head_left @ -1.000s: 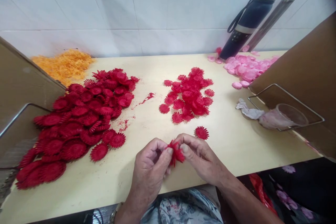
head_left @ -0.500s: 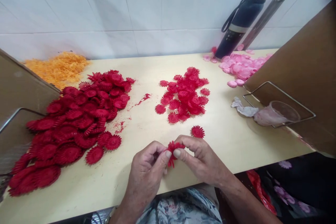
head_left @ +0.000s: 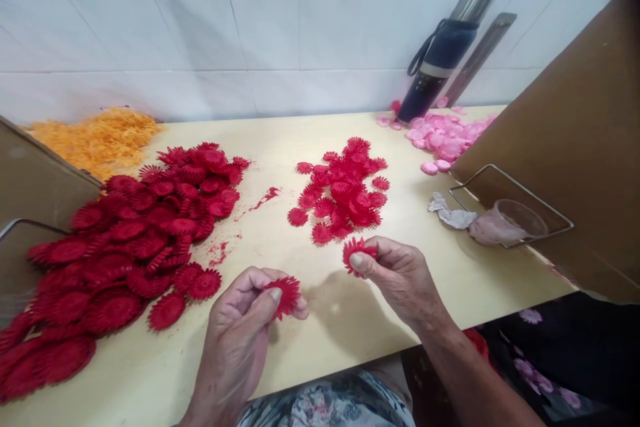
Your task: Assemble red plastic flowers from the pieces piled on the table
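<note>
A pale, glossy tiled wall [head_left: 350,27] forms the rear boundary of the station. The cream-coloured, flat worktop [head_left: 475,280] extends forward from its base. A tall brown board panel [head_left: 585,167] encloses the right side; a similar brown board panel [head_left: 40,180] encloses the left side.

A large heap of dark red, round, petal-edged discs [head_left: 135,247] occupies the left part of the worktop, beside the left panel. The left hand [head_left: 240,327] is positioned near the front edge, to the right of this heap. The right hand [head_left: 407,280] is positioned farther right, apart from the left hand. A smaller heap of brighter red, petal-edged discs [head_left: 345,190] lies beyond the hands, near the middle of the worktop. A loose heap of orange, frilled pieces [head_left: 95,140] lies at the rear left. A dark blue, cylindrical bottle [head_left: 440,57] with a silver cap stands at the rear right. A heap of pink, round, scalloped pieces [head_left: 445,133] lies beside its base. A clear, round cup [head_left: 523,217] lies tilted within a bent metal wire loop [head_left: 533,194] at the right panel. A crumpled white sheet [head_left: 453,215] lies just beside the cup.

Left fingers: closed, gripping one red, petal-edged disc [head_left: 287,297], thumb on its face. Right fingers: closed, gripping a second red, petal-edged disc [head_left: 356,247], thumb likewise on its face. Both discs are held above the worktop.
</note>
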`<control>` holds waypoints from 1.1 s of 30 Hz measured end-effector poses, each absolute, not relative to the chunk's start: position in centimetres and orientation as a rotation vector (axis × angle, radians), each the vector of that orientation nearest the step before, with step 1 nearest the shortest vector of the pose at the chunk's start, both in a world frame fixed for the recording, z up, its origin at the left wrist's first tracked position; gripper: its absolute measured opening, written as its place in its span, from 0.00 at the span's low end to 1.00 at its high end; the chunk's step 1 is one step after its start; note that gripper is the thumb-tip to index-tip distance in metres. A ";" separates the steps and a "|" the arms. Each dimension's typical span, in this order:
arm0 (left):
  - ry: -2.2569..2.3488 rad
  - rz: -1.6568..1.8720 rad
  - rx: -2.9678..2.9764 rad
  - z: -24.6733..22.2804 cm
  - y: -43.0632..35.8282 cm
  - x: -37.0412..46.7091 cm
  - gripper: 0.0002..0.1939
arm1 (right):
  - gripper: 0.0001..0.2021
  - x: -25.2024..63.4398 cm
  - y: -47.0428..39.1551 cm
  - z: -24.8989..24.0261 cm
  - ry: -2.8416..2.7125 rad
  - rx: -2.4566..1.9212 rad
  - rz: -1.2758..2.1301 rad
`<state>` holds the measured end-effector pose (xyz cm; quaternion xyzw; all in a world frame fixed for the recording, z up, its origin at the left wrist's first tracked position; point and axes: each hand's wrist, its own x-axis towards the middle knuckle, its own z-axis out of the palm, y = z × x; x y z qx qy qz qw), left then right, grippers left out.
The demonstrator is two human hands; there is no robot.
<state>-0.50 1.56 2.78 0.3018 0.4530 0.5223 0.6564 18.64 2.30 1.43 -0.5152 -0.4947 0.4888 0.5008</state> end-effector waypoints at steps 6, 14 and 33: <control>1.011 1.109 0.680 2.7 1.6 0.1 0.06 | 0.15 17.7 1.9 1.4 -1.319 -1.225 1.131; 1.005 1.009 0.701 2.8 1.4 1.7 0.04 | 0.16 16.7 1.4 2.2 -1.540 -1.211 0.910; 1.200 0.957 1.150 1.3 1.4 1.6 0.10 | 0.10 17.5 1.1 1.0 -1.165 -1.055 1.117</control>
